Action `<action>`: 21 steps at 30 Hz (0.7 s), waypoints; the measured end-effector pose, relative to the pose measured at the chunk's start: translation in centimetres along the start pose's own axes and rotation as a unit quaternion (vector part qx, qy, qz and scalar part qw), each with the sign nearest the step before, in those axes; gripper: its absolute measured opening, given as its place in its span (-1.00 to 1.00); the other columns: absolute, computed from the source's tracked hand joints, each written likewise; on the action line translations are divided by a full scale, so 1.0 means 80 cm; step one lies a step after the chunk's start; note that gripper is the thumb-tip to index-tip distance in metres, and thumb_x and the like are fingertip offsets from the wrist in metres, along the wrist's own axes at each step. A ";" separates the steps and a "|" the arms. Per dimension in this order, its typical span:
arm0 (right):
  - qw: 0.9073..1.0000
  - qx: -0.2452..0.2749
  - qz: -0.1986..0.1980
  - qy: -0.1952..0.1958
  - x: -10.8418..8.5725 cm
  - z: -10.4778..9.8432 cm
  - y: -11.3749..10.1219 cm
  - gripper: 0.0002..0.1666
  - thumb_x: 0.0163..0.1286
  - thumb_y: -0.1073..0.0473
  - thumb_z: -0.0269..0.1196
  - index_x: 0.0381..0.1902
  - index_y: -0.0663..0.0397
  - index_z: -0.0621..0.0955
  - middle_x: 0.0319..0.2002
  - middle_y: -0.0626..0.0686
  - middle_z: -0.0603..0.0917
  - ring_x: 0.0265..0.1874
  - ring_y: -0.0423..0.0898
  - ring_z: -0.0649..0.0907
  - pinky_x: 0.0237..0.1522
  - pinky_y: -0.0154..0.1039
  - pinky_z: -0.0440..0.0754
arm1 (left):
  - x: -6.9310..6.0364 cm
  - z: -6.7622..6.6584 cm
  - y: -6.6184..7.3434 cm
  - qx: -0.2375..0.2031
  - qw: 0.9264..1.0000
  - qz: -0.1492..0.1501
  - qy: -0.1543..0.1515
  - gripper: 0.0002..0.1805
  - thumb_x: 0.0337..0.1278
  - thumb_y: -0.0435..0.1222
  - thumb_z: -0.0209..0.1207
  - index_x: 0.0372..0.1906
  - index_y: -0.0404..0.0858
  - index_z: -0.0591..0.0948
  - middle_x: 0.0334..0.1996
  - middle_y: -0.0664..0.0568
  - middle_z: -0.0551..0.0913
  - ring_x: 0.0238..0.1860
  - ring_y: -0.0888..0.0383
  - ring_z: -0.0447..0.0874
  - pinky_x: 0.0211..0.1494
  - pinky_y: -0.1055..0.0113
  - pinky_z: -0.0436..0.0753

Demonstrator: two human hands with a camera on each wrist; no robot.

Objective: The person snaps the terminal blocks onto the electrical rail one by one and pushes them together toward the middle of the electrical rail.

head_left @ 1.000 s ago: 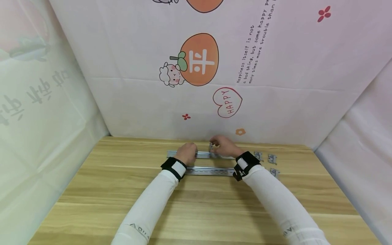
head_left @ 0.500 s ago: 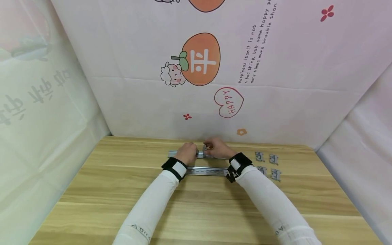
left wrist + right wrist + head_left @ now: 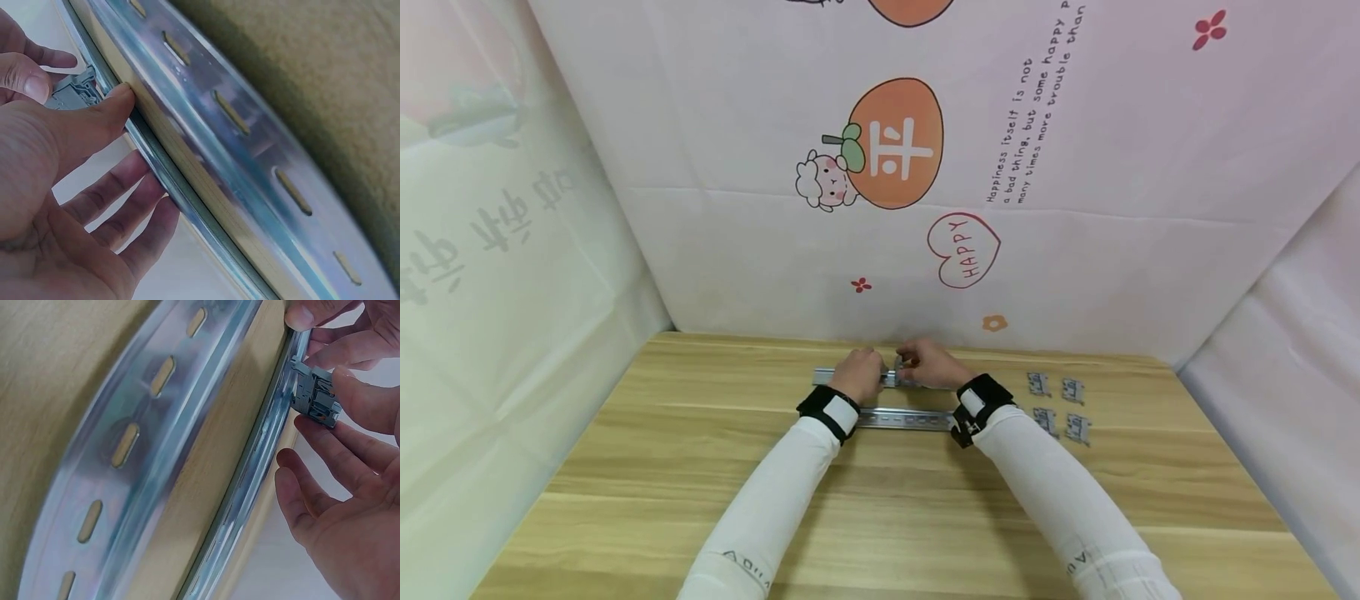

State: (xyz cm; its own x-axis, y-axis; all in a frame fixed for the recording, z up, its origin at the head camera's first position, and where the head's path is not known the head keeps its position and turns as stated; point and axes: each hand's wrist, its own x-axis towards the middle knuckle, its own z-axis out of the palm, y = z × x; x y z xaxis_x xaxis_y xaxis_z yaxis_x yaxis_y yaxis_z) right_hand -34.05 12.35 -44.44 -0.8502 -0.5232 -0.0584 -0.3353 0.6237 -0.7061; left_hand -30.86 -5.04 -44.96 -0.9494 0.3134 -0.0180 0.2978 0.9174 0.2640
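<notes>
Wooden tabletop (image 3: 880, 508): left hand (image 3: 858, 374) grips far rail (image 3: 257, 459), right hand (image 3: 933, 365) pinches grey module (image 3: 314, 394), apparently mounting it, firm press likely needed

In my head view, I can read three lines (image 3: 1032, 125) running upward on the back cloth (image 3: 737, 275): "Happiness itself is not", then "a bad thing, but some happy p", which the upper edge cuts, and "many times more trouble than". Inside the red heart (image 3: 964, 250) stands "HAPPY". The orange fruit (image 3: 895, 143) carries a white character, apparently 平, lying on its side. On the left cloth (image 3: 587, 275), the grey characters are too pale for me. The left sleeve (image 3: 756, 521) and the right sleeve (image 3: 1067, 504) show dark letters, only partly visible.
</notes>
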 end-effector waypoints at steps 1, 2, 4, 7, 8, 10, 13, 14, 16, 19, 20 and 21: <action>1.000 -0.001 0.000 -0.002 0.000 0.000 0.000 -0.44 0.37 0.41 0.30 0.29 0.51 0.46 0.18 0.35 0.59 0.16 0.23 0.60 0.16 0.04 0.59 | 0.000 0.000 0.000 -0.001 1.000 -0.001 -0.002 -0.80 0.21 -0.35 0.38 -0.07 -0.25 0.77 -0.10 -0.09 0.63 0.01 -0.08 0.59 0.02 0.10 0.67; 1.000 -0.004 -0.001 -0.003 0.000 0.000 0.000 -0.44 0.37 0.41 0.30 0.29 0.50 0.47 0.17 0.35 0.60 0.15 0.22 0.61 0.16 0.04 0.59 | 0.001 0.001 0.000 -0.003 1.000 -0.002 -0.003 -0.80 0.21 -0.35 0.38 -0.07 -0.25 0.77 -0.10 -0.09 0.63 0.01 -0.08 0.59 0.02 0.10 0.67; 1.000 -0.012 -0.001 -0.007 0.000 0.000 -0.001 -0.44 0.36 0.41 0.31 0.29 0.48 0.48 0.16 0.33 0.61 0.14 0.21 0.61 0.15 0.03 0.60 | 0.001 0.001 0.000 -0.004 1.000 -0.003 -0.004 -0.79 0.22 -0.34 0.38 -0.06 -0.26 0.77 -0.09 -0.10 0.63 0.02 -0.09 0.58 0.03 0.09 0.67; 1.000 -0.026 -0.006 -0.013 -0.001 -0.001 -0.002 -0.44 0.36 0.39 0.32 0.28 0.47 0.49 0.15 0.31 0.62 0.13 0.20 0.62 0.15 0.04 0.59 | 0.002 0.001 0.000 -0.004 1.000 -0.002 -0.001 -0.80 0.21 -0.35 0.38 -0.07 -0.26 0.77 -0.09 -0.10 0.63 0.01 -0.09 0.59 0.05 0.10 0.66; 0.999 -0.031 -0.008 -0.015 -0.001 -0.001 -0.003 -0.44 0.36 0.38 0.32 0.28 0.46 0.49 0.15 0.31 0.62 0.13 0.20 0.62 0.16 0.05 0.59 | 0.002 0.001 0.000 -0.004 1.000 -0.001 0.001 -0.80 0.21 -0.35 0.38 -0.07 -0.26 0.77 -0.09 -0.10 0.64 0.01 -0.09 0.59 0.06 0.10 0.65; 0.999 -0.037 -0.011 -0.018 -0.001 -0.002 -0.005 -0.44 0.36 0.37 0.33 0.28 0.46 0.49 0.15 0.31 0.62 0.14 0.20 0.62 0.17 0.06 0.58 | 0.002 0.001 0.000 -0.003 1.000 0.000 0.003 -0.80 0.20 -0.36 0.39 -0.08 -0.26 0.77 -0.09 -0.09 0.65 0.01 -0.09 0.60 0.08 0.11 0.64; 0.999 -0.046 -0.017 -0.021 0.001 -0.001 -0.006 -0.44 0.35 0.37 0.34 0.27 0.48 0.50 0.13 0.32 0.63 0.13 0.21 0.62 0.17 0.05 0.58 | 0.001 0.001 0.000 -0.006 1.000 -0.001 0.002 -0.80 0.19 -0.37 0.39 -0.08 -0.26 0.77 -0.07 -0.09 0.65 0.03 -0.09 0.60 0.10 0.11 0.63; 0.998 -0.049 -0.019 -0.021 0.001 -0.001 -0.006 -0.44 0.34 0.37 0.34 0.26 0.49 0.50 0.12 0.32 0.63 0.12 0.21 0.63 0.17 0.05 0.58 | 0.001 0.001 0.000 -0.007 1.000 -0.001 0.003 -0.79 0.19 -0.37 0.39 -0.07 -0.26 0.77 -0.07 -0.08 0.65 0.03 -0.09 0.60 0.11 0.11 0.62; 0.998 -0.058 -0.020 -0.023 0.002 -0.001 -0.007 -0.44 0.34 0.38 0.35 0.25 0.49 0.50 0.10 0.32 0.64 0.11 0.20 0.63 0.16 0.03 0.59 | 0.001 0.001 0.000 -0.007 1.000 -0.002 0.002 -0.79 0.19 -0.36 0.39 -0.07 -0.26 0.76 -0.07 -0.08 0.65 0.03 -0.09 0.60 0.10 0.10 0.63; 0.997 -0.070 -0.022 -0.024 0.002 0.000 -0.008 -0.45 0.33 0.37 0.34 0.25 0.48 0.51 0.07 0.30 0.65 0.08 0.18 0.64 0.13 0.03 0.60 | 0.001 0.001 0.000 -0.005 1.000 -0.002 0.003 -0.79 0.19 -0.36 0.39 -0.07 -0.25 0.77 -0.07 -0.08 0.65 0.03 -0.09 0.60 0.09 0.10 0.64; 0.997 -0.073 -0.022 -0.024 0.002 0.000 -0.009 -0.46 0.33 0.37 0.34 0.24 0.48 0.52 0.06 0.29 0.66 0.07 0.17 0.64 0.12 0.03 0.61 | 0.002 0.001 0.000 -0.003 1.000 -0.003 0.004 -0.79 0.19 -0.36 0.39 -0.07 -0.24 0.77 -0.07 -0.08 0.65 0.03 -0.09 0.60 0.08 0.10 0.64; 0.997 -0.075 -0.021 -0.024 0.002 0.000 -0.010 -0.46 0.34 0.37 0.34 0.24 0.47 0.52 0.05 0.28 0.66 0.06 0.16 0.64 0.11 0.03 0.61 | 0.002 0.001 0.000 -0.001 1.000 -0.004 0.004 -0.79 0.20 -0.35 0.39 -0.06 -0.24 0.77 -0.07 -0.08 0.65 0.03 -0.09 0.60 0.08 0.10 0.64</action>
State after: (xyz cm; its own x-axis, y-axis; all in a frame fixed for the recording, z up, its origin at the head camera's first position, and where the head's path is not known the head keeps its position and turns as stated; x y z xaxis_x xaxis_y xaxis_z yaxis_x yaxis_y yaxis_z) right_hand -33.92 11.72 -43.89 -0.8151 -0.5753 -0.0682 -0.4297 0.6793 -0.5949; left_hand -31.01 -4.99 -45.06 -0.9523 0.3050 -0.0123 0.2909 0.9189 0.2666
